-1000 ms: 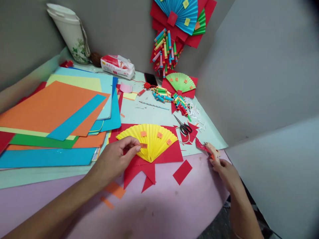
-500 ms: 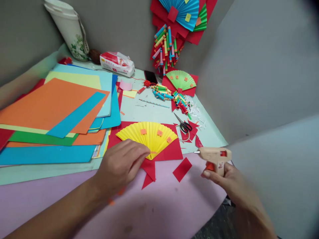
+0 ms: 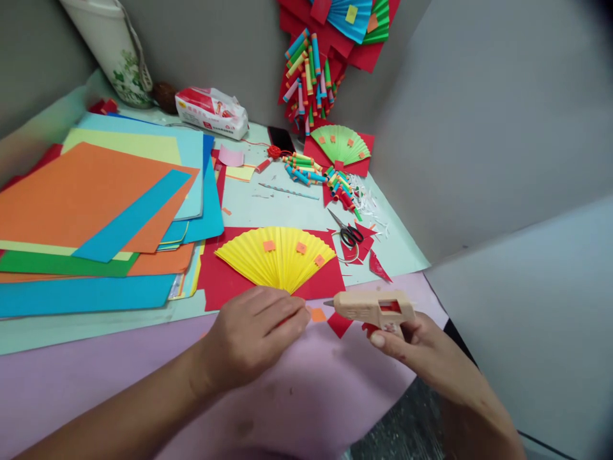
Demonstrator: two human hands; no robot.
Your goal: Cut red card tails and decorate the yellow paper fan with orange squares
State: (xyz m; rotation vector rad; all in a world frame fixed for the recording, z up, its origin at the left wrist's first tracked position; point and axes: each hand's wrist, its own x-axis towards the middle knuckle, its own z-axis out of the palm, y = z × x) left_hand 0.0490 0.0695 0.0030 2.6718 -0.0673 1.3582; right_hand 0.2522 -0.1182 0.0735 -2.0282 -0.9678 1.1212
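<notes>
My right hand (image 3: 407, 345) is wrapped round the handle of a beige glue gun (image 3: 371, 306), its nozzle pointing left. Just in front of that nozzle, a small orange paper square (image 3: 318, 315) sticks out from the fingertips of my left hand (image 3: 261, 329), which is closed in a pinch. Behind my left hand lies a yellow pleated paper fan (image 3: 282, 262) with several orange squares on it. It rests on a red paper backing (image 3: 215, 281), and my hand hides its lower point. Partly behind the glue gun is a red paper piece (image 3: 339, 324).
Stacked coloured paper (image 3: 105, 191) covers the left side. Black-handled scissors (image 3: 351, 236) lie among red scraps at right. Farther back are a pencil (image 3: 290, 191), a green fan (image 3: 341, 144), small paper rolls (image 3: 304, 172), a tissue pack (image 3: 211, 114) and a white cup (image 3: 115, 54).
My left hand has moved right and toward me, off the fan, with the orange square in its fingers. The glue gun has come left, close to that square. The whole view has shifted slightly.
</notes>
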